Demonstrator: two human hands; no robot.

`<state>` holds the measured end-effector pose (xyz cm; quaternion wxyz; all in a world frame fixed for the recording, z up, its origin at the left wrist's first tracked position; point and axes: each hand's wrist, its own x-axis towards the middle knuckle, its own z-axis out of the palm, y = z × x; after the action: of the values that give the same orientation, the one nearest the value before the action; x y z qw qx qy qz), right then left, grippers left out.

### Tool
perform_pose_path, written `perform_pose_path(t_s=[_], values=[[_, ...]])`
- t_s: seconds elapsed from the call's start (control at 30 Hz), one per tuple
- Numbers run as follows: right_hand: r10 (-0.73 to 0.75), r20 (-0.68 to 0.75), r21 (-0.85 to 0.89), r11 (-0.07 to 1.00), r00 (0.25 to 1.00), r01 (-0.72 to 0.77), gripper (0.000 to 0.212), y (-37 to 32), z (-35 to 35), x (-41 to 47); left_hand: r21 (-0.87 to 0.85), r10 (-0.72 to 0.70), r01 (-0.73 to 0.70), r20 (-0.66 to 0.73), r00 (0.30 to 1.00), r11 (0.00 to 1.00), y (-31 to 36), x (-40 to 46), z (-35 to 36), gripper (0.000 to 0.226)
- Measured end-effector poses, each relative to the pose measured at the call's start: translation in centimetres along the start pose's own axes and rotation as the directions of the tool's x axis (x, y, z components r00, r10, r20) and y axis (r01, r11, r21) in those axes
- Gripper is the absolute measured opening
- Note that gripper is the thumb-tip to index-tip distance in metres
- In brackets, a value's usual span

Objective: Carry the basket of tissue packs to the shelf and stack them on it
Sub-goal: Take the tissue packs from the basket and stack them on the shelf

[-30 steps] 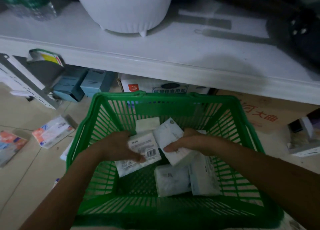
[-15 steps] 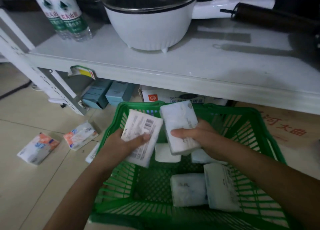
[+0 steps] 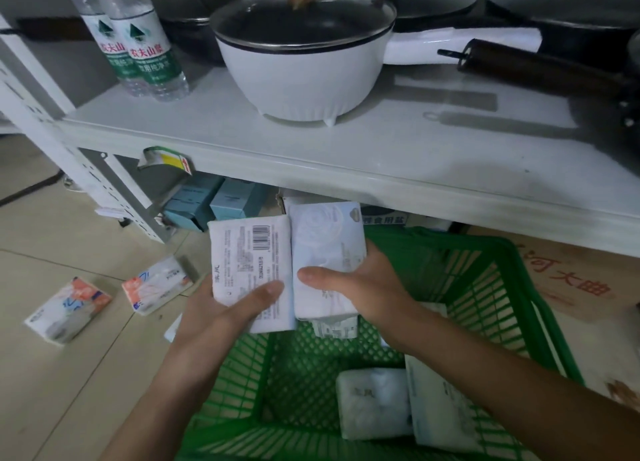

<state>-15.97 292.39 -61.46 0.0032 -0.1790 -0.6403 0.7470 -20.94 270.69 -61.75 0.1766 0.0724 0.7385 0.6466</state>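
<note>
A green plastic basket stands on the floor in front of a white shelf. My left hand grips a white tissue pack with its barcode side up. Beside it, my right hand grips another white tissue pack with a flower print. Both packs are held side by side above the basket's far left corner, just below the shelf edge. Several more white tissue packs lie in the basket bottom.
On the shelf stand a white lidded pot, two water bottles and dark pans. Two orange-and-white packs lie on the floor at left. Blue boxes and a cardboard carton sit under the shelf.
Both hands have lifted their tissue packs out of the basket and up toward the shelf edge. My view has tilted upward, showing more of the shelf.
</note>
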Motion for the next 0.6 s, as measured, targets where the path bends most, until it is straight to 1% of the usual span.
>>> perform_pose_path(t_s=[0.07,0.2,0.3,0.53,0.6], values=[[-0.029,0.033,-0.003,1.0,0.999,0.029,0.058,-0.8,0.3,-0.1,0.0,0.015,-0.015,-0.011,1.0,1.0,1.0,0.0,-0.4,0.056],[-0.078,0.065,-0.032,0.996,0.995,0.081,0.069,-2.8,0.7,0.0,-0.032,0.003,-0.004,-0.025,1.0,0.999,3.2,0.5,-1.1,0.054],[-0.11,0.035,-0.049,0.993,0.993,0.111,0.075,-4.2,0.9,0.1,-0.059,0.0,-0.001,-0.018,1.0,0.998,5.3,0.9,-1.4,0.052],[-0.149,-0.069,-0.019,0.989,0.986,0.148,0.071,-6.8,0.7,0.6,-0.048,0.012,-0.011,0.019,1.0,0.999,9.5,2.6,-1.5,0.057],[-0.152,-0.087,-0.016,0.988,0.985,0.151,0.069,-7.8,0.5,0.8,-0.047,0.003,-0.002,0.025,1.0,0.999,10.6,2.9,-1.7,0.061]])
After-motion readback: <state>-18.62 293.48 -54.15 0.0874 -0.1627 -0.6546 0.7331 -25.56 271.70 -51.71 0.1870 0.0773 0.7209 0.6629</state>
